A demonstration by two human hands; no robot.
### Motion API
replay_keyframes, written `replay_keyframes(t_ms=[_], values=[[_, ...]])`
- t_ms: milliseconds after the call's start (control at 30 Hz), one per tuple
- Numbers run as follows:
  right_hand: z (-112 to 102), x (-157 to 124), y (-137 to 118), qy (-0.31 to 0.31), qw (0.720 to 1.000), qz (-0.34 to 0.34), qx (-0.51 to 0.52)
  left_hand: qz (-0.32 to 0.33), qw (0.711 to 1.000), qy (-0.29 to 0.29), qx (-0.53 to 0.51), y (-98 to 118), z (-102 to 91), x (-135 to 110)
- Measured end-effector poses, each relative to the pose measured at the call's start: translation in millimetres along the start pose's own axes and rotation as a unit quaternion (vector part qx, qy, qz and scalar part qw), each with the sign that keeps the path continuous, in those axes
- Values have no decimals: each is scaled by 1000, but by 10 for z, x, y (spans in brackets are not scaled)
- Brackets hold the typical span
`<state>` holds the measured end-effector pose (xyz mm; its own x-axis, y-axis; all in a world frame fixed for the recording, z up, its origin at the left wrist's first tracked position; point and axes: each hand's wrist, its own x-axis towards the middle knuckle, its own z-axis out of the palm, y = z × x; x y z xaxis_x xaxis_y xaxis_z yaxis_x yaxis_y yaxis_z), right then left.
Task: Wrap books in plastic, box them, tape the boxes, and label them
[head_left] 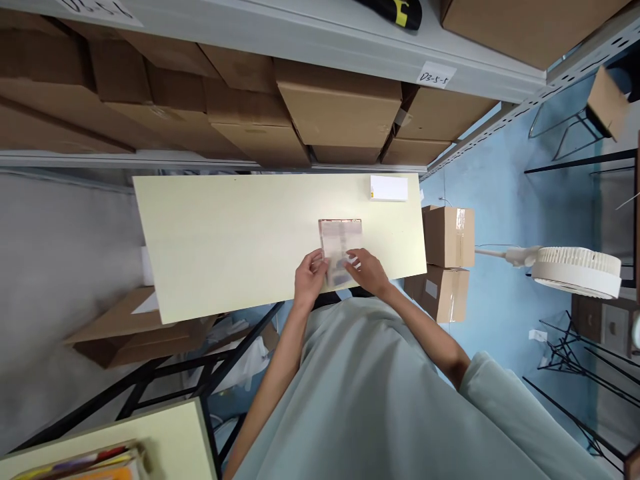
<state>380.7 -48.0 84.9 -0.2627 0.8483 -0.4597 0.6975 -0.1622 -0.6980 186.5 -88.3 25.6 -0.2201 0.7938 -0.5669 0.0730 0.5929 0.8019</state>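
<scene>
A clear plastic packet (340, 245) with pale printed contents lies on the pale yellow table (225, 240), near its front edge. My left hand (310, 275) grips the packet's near left side, fingers curled on it. My right hand (366, 269) pinches its near right side. Both forearms reach out from my light green shirt. A small white box (389, 188) sits at the table's far right corner, apart from both hands.
Metal shelving full of brown cardboard boxes (338, 107) stands behind the table. Two taped boxes (448, 261) are stacked to the table's right. A white fan (575, 269) stands further right on the blue floor. An open carton (131, 328) lies below left. A second table (165, 440) sits at lower left.
</scene>
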Motion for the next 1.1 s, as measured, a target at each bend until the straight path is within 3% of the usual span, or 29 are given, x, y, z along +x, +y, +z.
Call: replay_keyframes(t_ms=[167,300,400,533,633,767,833,933,1100], values=[[-77,178,359,26,992,119,-41,-25,995,15,91,-158,-87,260],[8,271,450,-5,989,139,-46,-32,993,22,109,-184,-119,420],[111,306,408,-2,990,139,-21,-47,994,16,99,-207,-177,447],[170,296,289,41,985,133,99,-75,995,6,61,-259,-264,415],[208,251,110,17,982,96,162,-84,996,2,35,-266,-296,381],[228,209,-102,38,995,78,51,-75,997,-17,19,-202,-282,344],[156,204,-85,46,995,84,20,-66,997,-28,20,-151,-255,324],[-82,169,103,57,990,114,54,-47,997,-52,20,-71,-163,277],[-641,-81,368,118,977,164,71,-9,992,-122,10,69,265,174]])
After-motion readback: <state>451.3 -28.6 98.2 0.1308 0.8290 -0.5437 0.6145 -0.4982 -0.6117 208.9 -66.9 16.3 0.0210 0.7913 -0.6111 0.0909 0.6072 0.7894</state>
